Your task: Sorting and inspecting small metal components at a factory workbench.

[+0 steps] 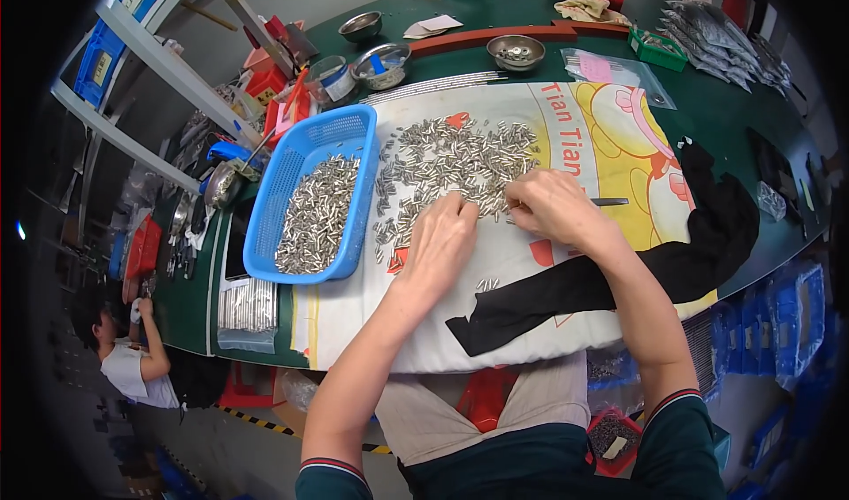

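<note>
Many small silvery metal pins [469,160] lie spread in a loose layer on a printed white cloth [389,323]. At the near edge of the pins is my left hand [442,239], its fingers curled down and together. My right hand [553,204] is a little to the right, thumb and fingers pinched together over the pins. What either hand has between its fingertips is too small or hidden to make out. Beside my right hand a dark slim tool [610,201] shows, partly hidden behind it. A few pins [487,284] lie apart, nearer to me.
To the left stands a blue perforated basket [367,190] holding many more pins. A black cloth [566,297] lies across the right front. Metal bowls [516,53], a green tray [657,49] and plastic-wrapped bundles [721,40] stand farther back. Other people work across and at left.
</note>
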Action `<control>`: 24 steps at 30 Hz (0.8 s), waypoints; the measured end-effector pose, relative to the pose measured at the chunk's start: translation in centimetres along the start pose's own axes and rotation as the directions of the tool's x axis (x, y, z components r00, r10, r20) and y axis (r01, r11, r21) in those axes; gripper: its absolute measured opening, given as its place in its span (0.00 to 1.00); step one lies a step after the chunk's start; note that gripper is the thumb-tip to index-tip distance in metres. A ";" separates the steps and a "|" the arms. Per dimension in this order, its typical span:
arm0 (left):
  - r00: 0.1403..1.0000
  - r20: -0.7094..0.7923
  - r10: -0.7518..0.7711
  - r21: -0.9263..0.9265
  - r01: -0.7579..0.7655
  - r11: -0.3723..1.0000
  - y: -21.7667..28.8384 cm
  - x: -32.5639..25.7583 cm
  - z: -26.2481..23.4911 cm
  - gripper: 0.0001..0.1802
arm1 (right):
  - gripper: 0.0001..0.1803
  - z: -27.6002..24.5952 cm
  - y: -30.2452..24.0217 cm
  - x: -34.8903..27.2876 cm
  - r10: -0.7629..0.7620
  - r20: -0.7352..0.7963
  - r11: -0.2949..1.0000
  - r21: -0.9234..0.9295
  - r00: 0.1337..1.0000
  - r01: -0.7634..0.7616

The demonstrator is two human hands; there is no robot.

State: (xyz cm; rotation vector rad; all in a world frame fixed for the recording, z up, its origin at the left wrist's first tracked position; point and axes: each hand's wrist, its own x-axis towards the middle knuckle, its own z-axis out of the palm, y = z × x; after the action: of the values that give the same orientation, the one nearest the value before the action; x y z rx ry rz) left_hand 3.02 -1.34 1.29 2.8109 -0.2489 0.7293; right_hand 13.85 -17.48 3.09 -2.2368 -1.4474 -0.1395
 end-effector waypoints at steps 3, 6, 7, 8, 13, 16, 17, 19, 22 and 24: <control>1.000 0.017 0.020 0.044 -0.020 0.999 -0.1 0.7 1.2 0.04 | 0.03 0.2 0.0 -0.1 0.035 0.073 0.999 -0.043 0.997 -0.032; 0.999 0.044 0.006 0.057 -0.009 0.998 -0.3 0.8 2.0 0.04 | 0.03 0.5 0.4 -0.2 0.020 0.058 0.997 -0.078 0.998 -0.015; 0.999 0.048 -0.003 0.054 0.000 0.999 -0.3 0.7 2.1 0.04 | 0.03 0.6 0.5 -0.3 0.007 0.040 0.996 -0.084 0.999 -0.004; 0.999 0.049 0.000 0.050 -0.003 0.999 -0.3 0.6 2.1 0.04 | 0.03 0.4 0.6 -0.3 0.012 0.040 0.996 -0.086 0.999 -0.009; 0.995 0.103 -0.010 0.042 0.006 0.999 -0.5 0.1 1.4 0.04 | 0.03 -0.3 1.0 -0.2 0.037 0.013 0.998 -0.041 0.999 -0.036; 0.989 0.143 -0.023 0.049 0.016 0.999 0.0 -0.4 0.5 0.04 | 0.03 0.1 0.6 -0.2 0.001 -0.002 1.000 -0.021 1.000 -0.001; 0.988 0.153 -0.024 0.052 0.016 0.999 0.2 -0.7 0.2 0.04 | 0.03 0.3 0.4 -0.2 -0.041 -0.038 0.999 -0.011 0.998 0.041; 0.981 0.189 -0.048 0.074 0.035 0.997 0.3 -1.2 -0.4 0.03 | 0.03 1.2 0.3 0.0 -0.107 -0.093 0.994 -0.017 0.990 0.106; 0.966 0.246 -0.073 0.142 0.039 0.989 0.7 -1.4 -1.0 0.03 | 0.04 2.5 0.4 0.3 -0.215 -0.179 0.976 -0.069 0.960 0.206; 0.961 0.267 -0.075 0.189 0.024 0.982 1.0 -1.5 -1.2 0.04 | 0.04 2.9 0.5 0.3 -0.213 -0.147 0.975 -0.088 0.966 0.202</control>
State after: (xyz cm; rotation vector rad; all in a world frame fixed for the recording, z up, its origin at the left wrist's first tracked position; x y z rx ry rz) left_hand 1.02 -1.80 1.71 3.0798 -0.1628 0.3665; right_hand 13.98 -16.11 0.45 -2.0723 -1.6094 -0.4318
